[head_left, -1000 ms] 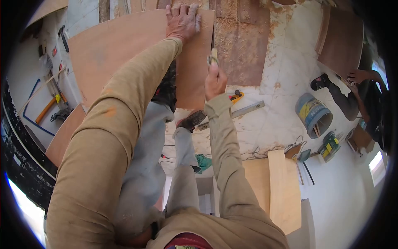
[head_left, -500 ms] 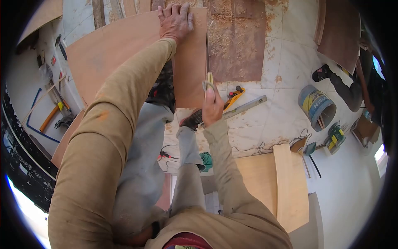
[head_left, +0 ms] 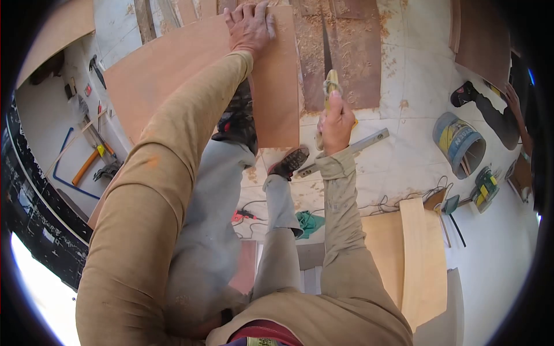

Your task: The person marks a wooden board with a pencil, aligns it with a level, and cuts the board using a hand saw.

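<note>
My left hand (head_left: 251, 30) lies on the far part of a curved-edged brown plywood panel (head_left: 167, 81), its fingers stretched out toward the edge. In my right hand (head_left: 337, 122) is the yellowish handle of a handsaw (head_left: 328, 49), with some cord or wrap around it. The dark, tapered blade points away from me, to the right of the panel's straight edge and apart from it. Below the blade lies a darker board (head_left: 360, 69) strewn with shavings. A metal spirit level (head_left: 363, 144) rests on the floor beside my right wrist.
My shod foot (head_left: 288, 162) is near the level. At right stand a blue bucket (head_left: 459, 144) and another person's leg (head_left: 490, 118). Pale curved boards (head_left: 410, 254) and cables (head_left: 381, 205) lie nearer me. Hammers, including an orange-handled one (head_left: 85, 170), are at left.
My right hand has moved the saw rightward, away from the panel's straight edge. My left hand stays on the panel. The yellow hand plane on the floor is now mostly hidden behind my right hand.
</note>
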### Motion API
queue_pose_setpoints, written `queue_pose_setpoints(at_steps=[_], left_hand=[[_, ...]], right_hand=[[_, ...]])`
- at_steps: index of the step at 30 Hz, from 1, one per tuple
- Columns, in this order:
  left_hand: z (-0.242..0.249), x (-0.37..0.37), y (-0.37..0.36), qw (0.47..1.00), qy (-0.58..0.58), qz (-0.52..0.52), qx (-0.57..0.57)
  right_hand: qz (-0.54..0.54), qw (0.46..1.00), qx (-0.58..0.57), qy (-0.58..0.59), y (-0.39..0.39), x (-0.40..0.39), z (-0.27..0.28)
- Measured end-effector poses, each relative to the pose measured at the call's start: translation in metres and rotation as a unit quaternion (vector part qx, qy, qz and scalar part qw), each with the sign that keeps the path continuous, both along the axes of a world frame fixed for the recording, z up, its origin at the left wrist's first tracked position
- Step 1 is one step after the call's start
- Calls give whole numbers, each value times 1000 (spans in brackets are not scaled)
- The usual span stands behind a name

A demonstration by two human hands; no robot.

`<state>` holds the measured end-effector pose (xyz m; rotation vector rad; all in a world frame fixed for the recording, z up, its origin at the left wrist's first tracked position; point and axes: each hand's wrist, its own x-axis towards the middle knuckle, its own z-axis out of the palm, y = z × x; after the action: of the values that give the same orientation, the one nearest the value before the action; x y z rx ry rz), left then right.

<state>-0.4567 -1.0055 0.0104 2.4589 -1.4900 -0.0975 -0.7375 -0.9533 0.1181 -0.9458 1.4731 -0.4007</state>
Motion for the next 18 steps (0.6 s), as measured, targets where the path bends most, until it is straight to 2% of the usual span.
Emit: queue_pose_setpoints(at_steps=[4, 5, 7, 10, 13, 16, 17, 18], left_hand=[[-8, 1, 0, 1000, 12, -2, 22], [-14, 2, 2, 1000, 5, -6, 5], [-21, 6, 5, 999, -16, -18, -31], [-15, -15, 22, 999, -44, 1, 1], [-8, -17, 21, 997, 15, 21, 72], [-5, -14, 16, 991, -38, 12, 124], [-5, -12, 14, 987, -23, 8, 159], [-3, -8, 10, 982, -7, 4, 190]], right_hand=[[-16, 990, 23, -138, 8, 7, 20], [19, 993, 43, -112, 14, 5, 18], [20, 990, 21, -135, 32, 6, -13], [75, 992, -18, -104, 40, 5, -22], [94, 989, -46, -102, 44, 5, -27], [114, 985, -98, -89, 55, 5, -9], [125, 982, -122, -77, 57, 3, -1], [121, 985, -95, -74, 62, -6, -4]])
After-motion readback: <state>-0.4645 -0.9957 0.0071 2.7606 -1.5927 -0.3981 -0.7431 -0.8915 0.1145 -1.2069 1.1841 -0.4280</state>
